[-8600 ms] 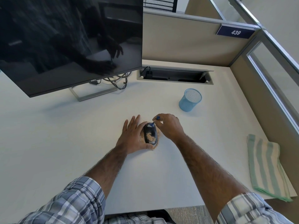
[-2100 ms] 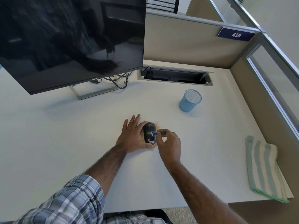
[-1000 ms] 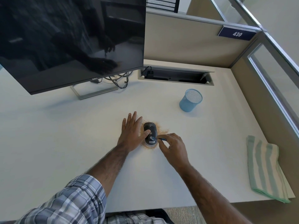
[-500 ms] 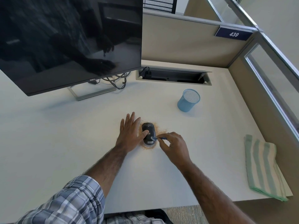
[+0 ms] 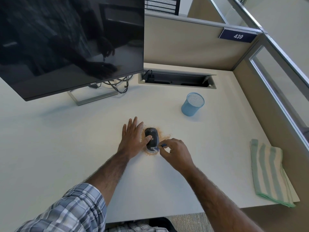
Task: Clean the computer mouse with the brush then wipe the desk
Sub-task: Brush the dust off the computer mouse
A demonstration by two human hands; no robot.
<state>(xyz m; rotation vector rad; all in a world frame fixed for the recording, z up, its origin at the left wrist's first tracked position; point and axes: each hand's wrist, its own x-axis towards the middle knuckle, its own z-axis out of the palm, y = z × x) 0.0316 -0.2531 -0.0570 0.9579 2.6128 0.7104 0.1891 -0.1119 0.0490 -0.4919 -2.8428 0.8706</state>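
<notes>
**While the left hand [image 5: 132, 141] steadies the computer mouse [image 5: 153, 136], the right hand [image 5: 175, 154] holds a brush [image 5: 163, 145] at its near end**

Where the black mouse lies near the middle of the white desk [image 5: 66, 139], a scatter of tan crumbs [image 5: 164, 135] rings it. The left hand lies flat on the desktop just to the mouse's left, fingers straight and slightly apart, pointing away from the person. Its thumb rests on the mouse's top.

The right hand is at the mouse's near right corner, fingers curled, with thumb and fingertips pinching a small blue brush. The brush's tip meets the near end of the mouse, where a pale label shows. The bristles are too small to make out.

Well to the right, at the desk's edge, lies a folded green-and-white striped cloth [image 5: 267, 169], apart from both hands. A blue mesh pen cup [image 5: 192, 104] stands upright beyond the mouse to the right. Behind it an open cable tray [image 5: 177, 79] is set into the desk. A dark Dell monitor [image 5: 66, 39] on a metal stand fills the upper left, with cables bundled behind its base. A partition plate [image 5: 237, 36] reads 439.
</notes>
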